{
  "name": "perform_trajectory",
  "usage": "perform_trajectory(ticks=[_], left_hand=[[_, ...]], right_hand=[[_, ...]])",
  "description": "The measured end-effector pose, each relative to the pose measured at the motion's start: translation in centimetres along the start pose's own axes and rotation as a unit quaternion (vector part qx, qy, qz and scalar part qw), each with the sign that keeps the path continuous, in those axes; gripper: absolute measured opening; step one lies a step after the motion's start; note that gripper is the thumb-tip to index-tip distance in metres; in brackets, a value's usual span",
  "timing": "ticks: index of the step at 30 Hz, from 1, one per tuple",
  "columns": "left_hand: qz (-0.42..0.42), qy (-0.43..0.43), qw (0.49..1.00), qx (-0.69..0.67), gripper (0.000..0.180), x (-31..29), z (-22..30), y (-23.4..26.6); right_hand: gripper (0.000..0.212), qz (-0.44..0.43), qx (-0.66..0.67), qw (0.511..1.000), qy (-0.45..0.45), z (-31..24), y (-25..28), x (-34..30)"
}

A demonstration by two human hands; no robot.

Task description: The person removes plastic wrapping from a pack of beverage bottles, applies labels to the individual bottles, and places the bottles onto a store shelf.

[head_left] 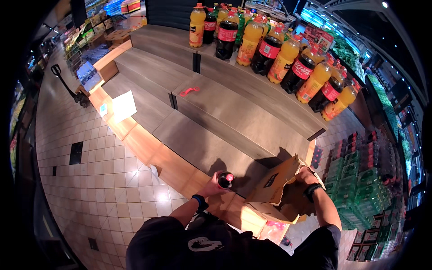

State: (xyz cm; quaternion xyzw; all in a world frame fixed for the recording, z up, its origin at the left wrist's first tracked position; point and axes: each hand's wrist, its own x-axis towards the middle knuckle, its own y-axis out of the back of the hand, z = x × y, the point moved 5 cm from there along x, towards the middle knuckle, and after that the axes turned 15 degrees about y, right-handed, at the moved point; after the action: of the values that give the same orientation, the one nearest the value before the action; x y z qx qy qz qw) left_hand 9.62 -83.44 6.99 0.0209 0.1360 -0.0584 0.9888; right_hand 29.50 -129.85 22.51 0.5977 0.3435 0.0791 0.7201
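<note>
A dark cola bottle [223,181] with a red cap is in my left hand [209,188], its fingers wrapped round the side. I see it mostly from the top, over the lowest step of the wooden display. On the right, my right hand [307,176] grips the torn upper edge of an open cardboard box [268,186]. The box rests tilted at the display's right end, with ragged edges around its opening. Shadow hides much of its inside, and I cannot tell whether anything lies in there.
Orange drink bottles [249,42] and cola bottles [267,51] line the top step. A red plastic strip [189,91] lies on the middle step, a white sheet [124,106] at left. Shrink-wrapped bottle packs [355,184] stand right; a pallet jack [72,87] stands far left.
</note>
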Motion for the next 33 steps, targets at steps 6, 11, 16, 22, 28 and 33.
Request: perform_trajectory(ticks=[6, 11, 16, 22, 28, 33], left_hand=[[0.032, -0.067, 0.997, 0.036, 0.116, -2.5, 3.7, -0.7], [0.068, -0.049, 0.992, 0.089, 0.103, -5.7, 6.1, 0.2], [0.078, -0.065, 0.991, 0.082, 0.096, -4.9, 7.3, -1.0], [0.086, -0.055, 0.989, 0.107, 0.094, -5.9, 8.7, -0.8], [0.088, -0.028, 0.99, 0.111, 0.095, -4.6, 9.0, -0.5], [0.133, -0.032, 0.986, 0.096, 0.092, -3.0, 8.2, 2.1]], right_hand=[[0.025, 0.05, 0.018, 0.997, 0.062, -3.1, -2.3, -2.4], [0.026, 0.085, 0.012, 0.993, 0.077, -9.8, 6.0, -6.1], [0.026, 0.124, 0.183, 0.964, 0.147, -15.0, 16.9, -15.0], [0.024, 0.231, 0.259, 0.937, 0.048, -15.9, 23.5, -20.2], [0.018, 0.358, 0.148, 0.922, 0.002, -17.1, 30.1, -25.2], [0.015, 0.449, 0.1, 0.886, -0.062, -18.2, 37.3, -27.8]])
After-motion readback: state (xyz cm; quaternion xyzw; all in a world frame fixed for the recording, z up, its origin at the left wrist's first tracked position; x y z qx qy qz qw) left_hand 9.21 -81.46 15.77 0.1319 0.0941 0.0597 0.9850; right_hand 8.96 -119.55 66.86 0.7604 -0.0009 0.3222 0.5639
